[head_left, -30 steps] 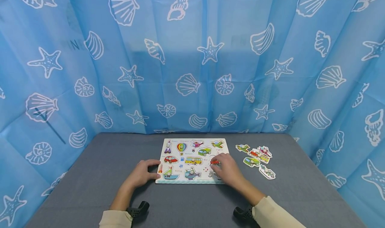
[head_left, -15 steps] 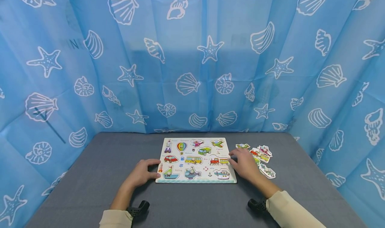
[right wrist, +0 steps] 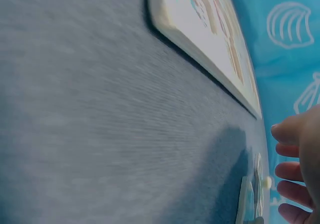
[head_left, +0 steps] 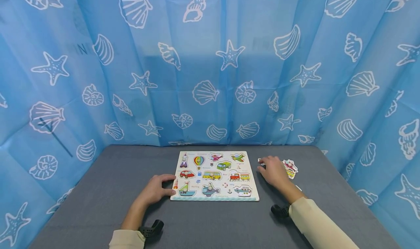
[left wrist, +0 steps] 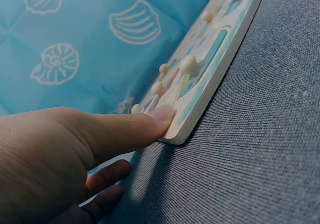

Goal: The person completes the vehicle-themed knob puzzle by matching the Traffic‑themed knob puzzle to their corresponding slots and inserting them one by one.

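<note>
A white peg puzzle board lies flat on the table, with knobbed vehicle pieces in it, among them a train and a ship. At the board's left edge rests my left hand, forefinger and thumb spread along it. In the left wrist view, the thumb touches the board's near corner while the other fingers hang loosely beside it. My right hand is above the loose puzzle pieces right of the board and hides most of them. Its fingers look loosely bent, with nothing visible in them.
The table has a grey cloth. A blue curtain with shell and starfish prints rises behind it and along both sides. A black band with a camera is on each wrist, the left camera near the table's front.
My right hand has left the train on the board and moved right to the loose pieces, now covering more of them. The train shows in full. My left hand stays put.
</note>
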The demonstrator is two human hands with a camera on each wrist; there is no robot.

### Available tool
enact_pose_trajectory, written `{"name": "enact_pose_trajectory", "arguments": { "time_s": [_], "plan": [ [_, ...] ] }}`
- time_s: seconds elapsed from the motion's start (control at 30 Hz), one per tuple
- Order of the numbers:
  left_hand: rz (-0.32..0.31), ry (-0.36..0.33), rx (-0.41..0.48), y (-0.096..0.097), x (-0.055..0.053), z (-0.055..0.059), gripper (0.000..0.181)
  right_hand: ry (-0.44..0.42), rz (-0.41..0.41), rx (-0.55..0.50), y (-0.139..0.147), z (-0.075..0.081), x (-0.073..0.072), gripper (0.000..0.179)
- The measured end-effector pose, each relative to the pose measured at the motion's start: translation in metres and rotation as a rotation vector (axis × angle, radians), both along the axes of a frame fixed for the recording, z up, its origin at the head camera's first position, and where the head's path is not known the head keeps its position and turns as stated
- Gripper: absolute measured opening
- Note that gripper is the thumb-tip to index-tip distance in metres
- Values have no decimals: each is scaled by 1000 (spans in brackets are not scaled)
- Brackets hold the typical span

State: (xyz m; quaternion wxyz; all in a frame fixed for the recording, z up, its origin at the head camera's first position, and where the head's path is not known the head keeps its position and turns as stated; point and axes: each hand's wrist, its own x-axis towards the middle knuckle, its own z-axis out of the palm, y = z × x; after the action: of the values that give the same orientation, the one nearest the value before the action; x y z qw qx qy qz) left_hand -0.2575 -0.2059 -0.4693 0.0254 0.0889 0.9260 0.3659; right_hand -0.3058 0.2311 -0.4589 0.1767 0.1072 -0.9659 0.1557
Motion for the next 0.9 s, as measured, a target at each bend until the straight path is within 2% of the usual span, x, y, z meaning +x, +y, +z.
{"name": "enact_pose_trajectory", "arguments": {
  "time_s": [0.17, 0.37, 0.6, 0.9],
  "plan": [
    [2, -7, -7, -1, 1, 0, 48, -6, -59, 4, 6, -2, -12, 20],
    [-2, -8, -16, -1, 1, -1, 48, -85, -115, 5, 11, -3, -22, 24],
    [7, -11, -11, -1, 0, -2, 49, -129, -151, 17, 17, -6, -27, 26],
    [12, -8, -15, -2, -1, -3, 49, -146, -164, -22, 19, -3, -29, 18]
  ]
}}
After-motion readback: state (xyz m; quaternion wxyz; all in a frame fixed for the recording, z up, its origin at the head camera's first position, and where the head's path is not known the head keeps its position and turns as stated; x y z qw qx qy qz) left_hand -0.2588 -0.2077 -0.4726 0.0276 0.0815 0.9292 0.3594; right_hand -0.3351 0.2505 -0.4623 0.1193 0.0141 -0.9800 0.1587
